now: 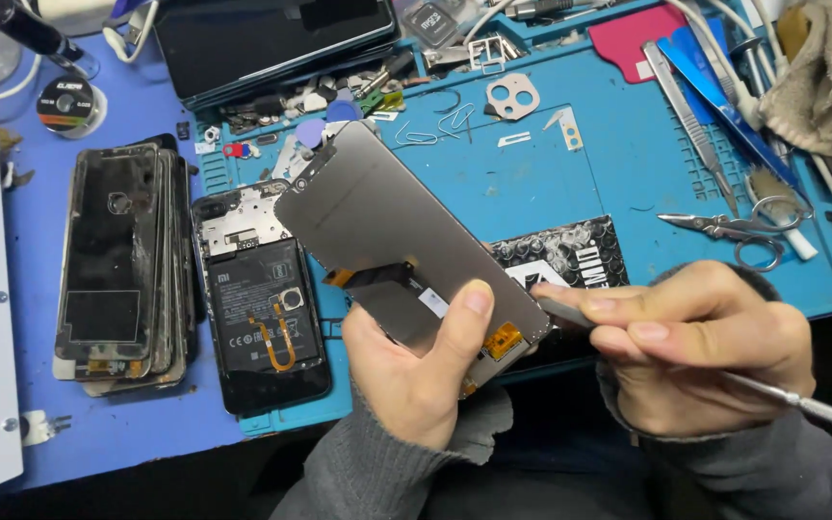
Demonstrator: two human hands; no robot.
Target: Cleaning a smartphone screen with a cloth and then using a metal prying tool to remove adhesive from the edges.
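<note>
The left hand is gripping a screen by its edge, the right hand is pinching a metal tool against it, above the blue mat.

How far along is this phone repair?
Done: the opened phone lies on the blue mat, battery and boards exposed, its screen off. In hand: the left hand holds the screen panel back side up, while the right hand brings a metal tool to its lower edge. Left: panel and phone remain apart.

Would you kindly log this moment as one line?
left hand: holds screen panel | right hand: metal tool at panel edge | opened phone on mat
</note>
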